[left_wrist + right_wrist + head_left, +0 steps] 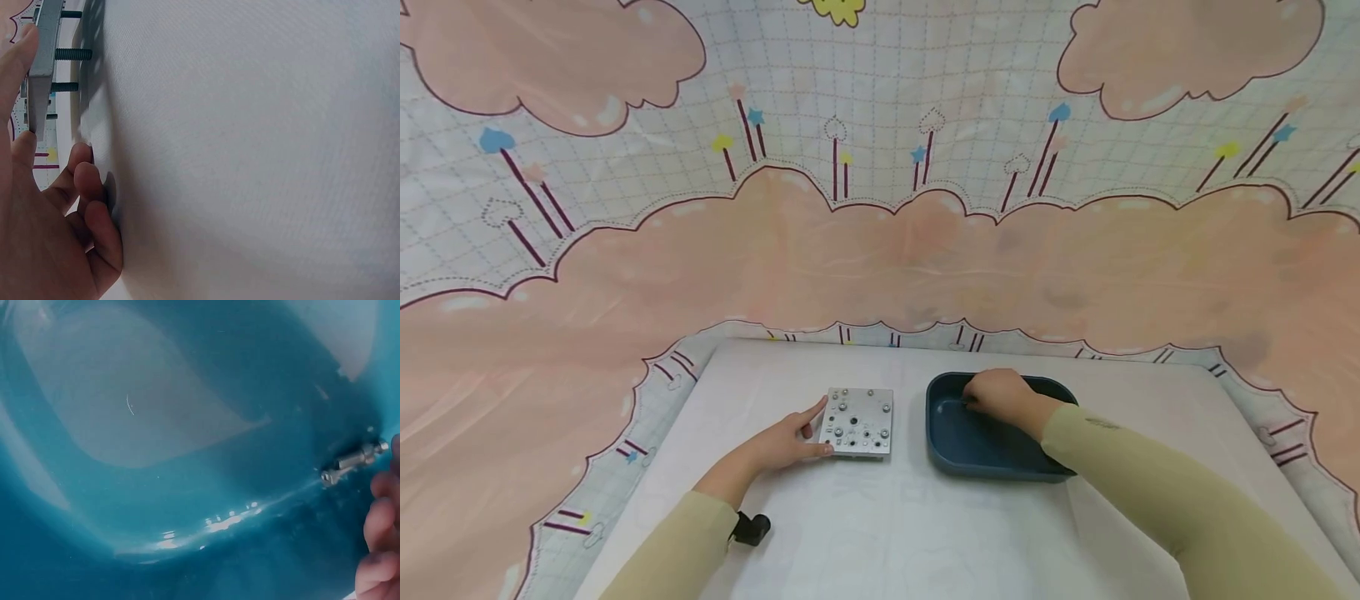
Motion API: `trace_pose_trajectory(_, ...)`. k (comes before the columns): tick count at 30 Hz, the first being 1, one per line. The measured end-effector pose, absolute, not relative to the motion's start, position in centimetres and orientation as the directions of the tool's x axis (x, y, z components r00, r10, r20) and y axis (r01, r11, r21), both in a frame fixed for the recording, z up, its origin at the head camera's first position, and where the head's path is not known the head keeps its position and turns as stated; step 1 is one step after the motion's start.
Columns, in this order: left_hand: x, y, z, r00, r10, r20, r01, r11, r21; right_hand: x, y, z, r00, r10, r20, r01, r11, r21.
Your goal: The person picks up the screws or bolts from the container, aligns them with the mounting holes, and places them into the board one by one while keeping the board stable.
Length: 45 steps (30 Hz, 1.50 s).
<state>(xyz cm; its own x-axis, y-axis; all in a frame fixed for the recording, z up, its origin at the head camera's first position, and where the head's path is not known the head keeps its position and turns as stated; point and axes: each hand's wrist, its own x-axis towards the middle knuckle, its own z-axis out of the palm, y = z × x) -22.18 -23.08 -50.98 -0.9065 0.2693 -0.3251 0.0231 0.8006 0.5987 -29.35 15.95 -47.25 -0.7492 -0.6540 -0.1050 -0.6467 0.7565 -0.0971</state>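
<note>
A square silver metal plate (pixel 854 423) with holes and several screws lies left of the blue tray (pixel 1000 465). My left hand (pixel 780 443) grips its left edge, one fingertip near the upper corner and the thumb near the lower one. Threaded screw shafts stick out under the plate (pixel 42 69) in the left wrist view, where the left hand's (pixel 53 206) other fingers are curled by the white surface. Inside the tray is my right hand (pixel 1009 395), fingers pointing down. The right wrist view shows its fingers (pixel 381 522) bent beside small metal screws (pixel 355 460); any hold is hidden.
A black object (pixel 751 528) is at the left wrist, by the sleeve cuff. The white tabletop (pixel 880 533) extends around the plate and tray, with a patterned cloth (pixel 880 267) hanging behind and beside it.
</note>
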Motion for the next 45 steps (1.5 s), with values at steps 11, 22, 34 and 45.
trace_pose_trajectory(11,-22.0,-23.1,-50.7,-0.91,0.255,-0.327,0.01,0.801,0.599,-29.5,15.3,-48.1,-0.705,-0.708,-0.036,-0.709,0.705,0.027)
trace_pose_trajectory(22,-21.8,-23.1,-51.1,-0.909,0.246,-0.335,-0.004,0.801,0.599,-29.4,14.7,-48.6,-0.668,-0.743,-0.041,-0.743,0.669,-0.015)
trace_pose_trajectory(34,-22.1,-23.1,-51.3,-0.909,0.261,-0.326,0.009,0.793,0.609,-29.5,14.3,-48.5,-0.673,-0.732,-0.105,-0.735,0.678,-0.019)
trace_pose_trajectory(45,-22.2,-23.1,-51.3,-0.905,0.272,-0.328,0.02,0.796,0.605,-29.8,14.0,-48.2,-0.672,-0.731,-0.12,-0.731,0.681,-0.054)
